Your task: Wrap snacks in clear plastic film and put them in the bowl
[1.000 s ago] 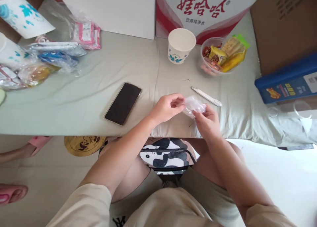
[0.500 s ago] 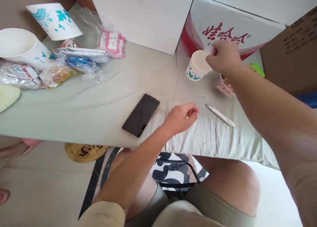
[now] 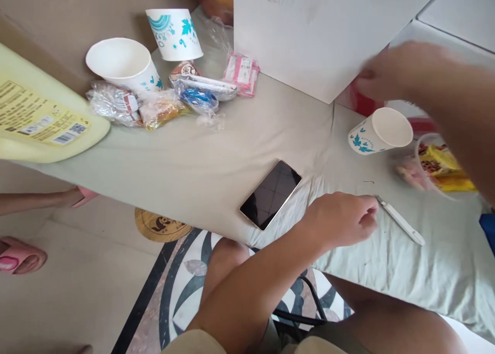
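My left hand (image 3: pixel 342 217) rests on the cloth-covered table with its fingers curled closed, and nothing shows in them. Just right of its fingertips lies a slim white pen-like tool (image 3: pixel 401 221). A phone with a dark screen (image 3: pixel 270 194) lies to the left of that hand. My right hand (image 3: pixel 402 73), smeared by motion, is above and behind a white paper cup (image 3: pixel 381 130) with blue leaves. Whether it holds anything cannot be made out. The cup stands upright, apart from the hand. Beneath my right forearm is a clear tub (image 3: pixel 444 168) of colourful packets, partly hidden.
Large white boxes (image 3: pixel 301 29) line the table's back. At the left are two more paper cups (image 3: pixel 176 34), wrapped snacks (image 3: pixel 164 106), pink packets (image 3: pixel 242 74) and a pale yellow bottle (image 3: pixel 38 112). Another person's foot in a pink slipper (image 3: pixel 25 256) shows on the floor.
My right hand has moved from the paper cup's rim to behind it, toward the boxes. My left hand stays curled on the table. The view has swung left, showing more of the yellow bottle.
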`<state>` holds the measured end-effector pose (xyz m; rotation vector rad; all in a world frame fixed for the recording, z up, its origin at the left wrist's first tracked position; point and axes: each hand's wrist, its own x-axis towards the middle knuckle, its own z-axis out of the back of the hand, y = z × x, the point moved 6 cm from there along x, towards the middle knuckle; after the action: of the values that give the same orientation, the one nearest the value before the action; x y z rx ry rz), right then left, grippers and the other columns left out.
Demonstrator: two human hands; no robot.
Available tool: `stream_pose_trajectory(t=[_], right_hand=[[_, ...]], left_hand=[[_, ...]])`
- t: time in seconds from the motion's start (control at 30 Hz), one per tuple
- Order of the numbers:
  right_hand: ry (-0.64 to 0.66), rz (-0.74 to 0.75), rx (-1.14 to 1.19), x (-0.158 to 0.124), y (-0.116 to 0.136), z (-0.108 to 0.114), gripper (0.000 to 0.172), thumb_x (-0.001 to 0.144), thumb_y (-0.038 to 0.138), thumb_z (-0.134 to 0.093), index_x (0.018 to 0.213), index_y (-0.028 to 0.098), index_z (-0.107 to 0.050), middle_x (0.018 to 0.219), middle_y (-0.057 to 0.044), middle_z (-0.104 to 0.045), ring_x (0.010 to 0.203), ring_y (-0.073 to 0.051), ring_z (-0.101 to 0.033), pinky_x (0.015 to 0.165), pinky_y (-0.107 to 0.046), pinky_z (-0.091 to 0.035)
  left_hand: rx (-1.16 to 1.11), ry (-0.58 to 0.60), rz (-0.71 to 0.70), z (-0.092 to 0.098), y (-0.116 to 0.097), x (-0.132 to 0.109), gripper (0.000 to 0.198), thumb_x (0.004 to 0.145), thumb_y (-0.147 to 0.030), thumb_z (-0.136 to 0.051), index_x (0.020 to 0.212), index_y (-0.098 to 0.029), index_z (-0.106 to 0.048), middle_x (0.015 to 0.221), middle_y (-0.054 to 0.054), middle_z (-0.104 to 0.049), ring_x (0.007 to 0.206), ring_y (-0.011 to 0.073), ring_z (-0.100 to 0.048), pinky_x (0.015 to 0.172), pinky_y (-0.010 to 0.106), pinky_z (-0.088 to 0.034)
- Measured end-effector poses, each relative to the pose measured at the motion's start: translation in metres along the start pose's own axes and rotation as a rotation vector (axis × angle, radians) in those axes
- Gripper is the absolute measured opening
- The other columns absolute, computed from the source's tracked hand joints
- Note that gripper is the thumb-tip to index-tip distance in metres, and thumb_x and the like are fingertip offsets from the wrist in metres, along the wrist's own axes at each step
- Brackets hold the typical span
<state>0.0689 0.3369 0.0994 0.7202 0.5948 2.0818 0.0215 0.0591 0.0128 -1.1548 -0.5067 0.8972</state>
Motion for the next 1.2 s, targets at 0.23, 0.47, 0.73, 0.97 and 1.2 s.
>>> stream_pose_trajectory(t=[0.23,0.47,0.73,0.97,1.2], right_hand=[[0.303,0.218,-0.08,0.035,0.113,-0.231,0.035,0.083,0.017,-0.081,0.054,0.012,-0.062,0.124,0.001,-0.072,0.151,-0.04,-0.041,0.124,-0.064,-0.029],[0.276,0.415,-0.261,-0.022,0.124,-0.201,0.03,0.073,0.002,-0.076,0.094,0.025,-0.074,0.145,-0.001,-0.064,0.151,-0.04,-0.041,0.127,-0.066,-0.026],[-0.192,-0.022,0.123,-0.198,0.062,-0.037,0.016,0.087,0.025,-0.07,0.096,0.029,-0.082,0.116,-0.007,-0.076,0.107,-0.026,-0.072,0.098,-0.046,-0.057],[-0.42,-0.388,0.775,-0.34,0.002,-0.034,0.016,0.086,0.042,-0.074,0.101,0.039,-0.081,0.096,-0.002,-0.078,0.085,-0.023,-0.076,0.083,-0.046,-0.066],[-0.169,-0.315,0.639,-0.373,0.006,-0.044,0.018,0.09,0.044,-0.074,0.098,0.028,-0.077,0.14,-0.007,-0.065,0.129,-0.029,-0.065,0.109,-0.048,-0.056]], left_hand=[[0.079,-0.024,0.052,-0.002,0.012,0.005,0.019,0.093,-0.03,-0.047,0.094,-0.023,-0.064,0.09,0.006,-0.072,0.08,0.0237,-0.067,0.059,0.035,-0.042],[0.095,-0.046,0.051,0.007,0.016,-0.005,0.018,0.094,-0.03,-0.047,0.09,-0.024,-0.063,0.092,0.008,-0.074,0.088,0.0274,-0.071,0.06,0.036,-0.045],[0.141,-0.001,0.044,-0.002,0.004,-0.007,0.02,0.093,-0.028,-0.047,0.094,-0.022,-0.066,0.094,0.01,-0.076,0.09,0.0295,-0.072,0.071,0.04,-0.052],[-0.241,-0.104,0.1,-0.017,0.021,0.02,0.036,0.092,-0.045,-0.066,0.116,-0.019,-0.061,0.128,0.016,-0.072,0.119,0.0304,-0.069,0.099,0.045,-0.056],[-0.666,-0.069,-0.015,-0.032,0.04,0.037,0.072,0.078,-0.054,-0.082,0.133,-0.021,-0.049,0.136,0.016,-0.068,0.123,0.03,-0.068,0.099,0.041,-0.058]])
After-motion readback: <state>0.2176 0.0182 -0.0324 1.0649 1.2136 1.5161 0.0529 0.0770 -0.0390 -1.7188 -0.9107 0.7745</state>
